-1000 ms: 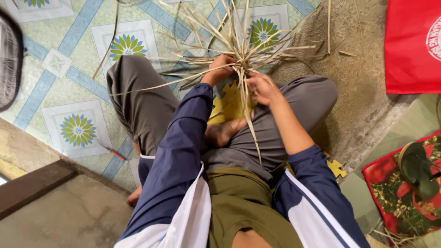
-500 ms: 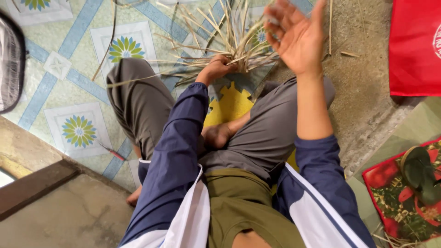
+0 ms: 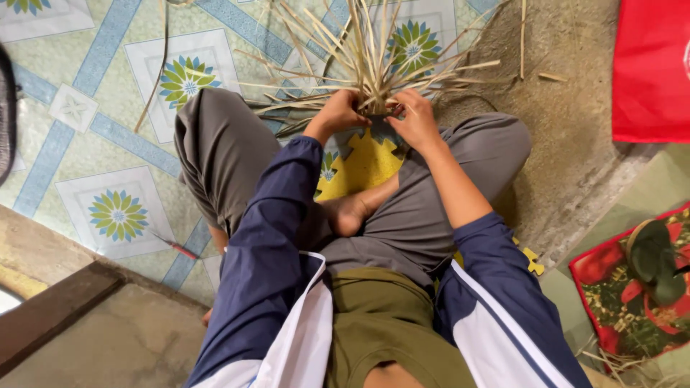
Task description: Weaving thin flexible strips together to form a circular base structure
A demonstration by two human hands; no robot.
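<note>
1. The floor covering [image 3: 86, 144], a pale sheet printed with blue bands and green-and-yellow flower squares, spreads out on the far side of your crossed legs, under the bundle of dry straw strips.
2. Your crossed legs [image 3: 431, 208] in grey trousers sit just this side of the bundle, with one bare foot [image 3: 348, 212] tucked between them.
3. A red bag [image 3: 650, 68] lies well to the right of the bundle, on bare concrete.
4. A red patterned cloth [image 3: 611, 287] lies to the right of the bundle and nearer to you, and a dark sandal [image 3: 658, 259] rests on it.
5. The bundle of dry straw strips [image 3: 377, 61] fans outward away from you over the floor covering, its strips gathered to a tight point just beyond your knees.
6. A yellow foam mat [image 3: 363, 165] with a toothed edge shows between your legs, just below the bundle's gathered point.
7. Your left hand [image 3: 343, 111] is closed around the gathered point of the bundle from the left.
8. Your right hand [image 3: 415, 118] pinches the same point from the right, fingers curled narrow on the strips, almost touching the left hand.
9. A small red-handled tool [image 3: 176, 248] lies on the floor covering, well to the left of the bundle and nearer to you.
</note>
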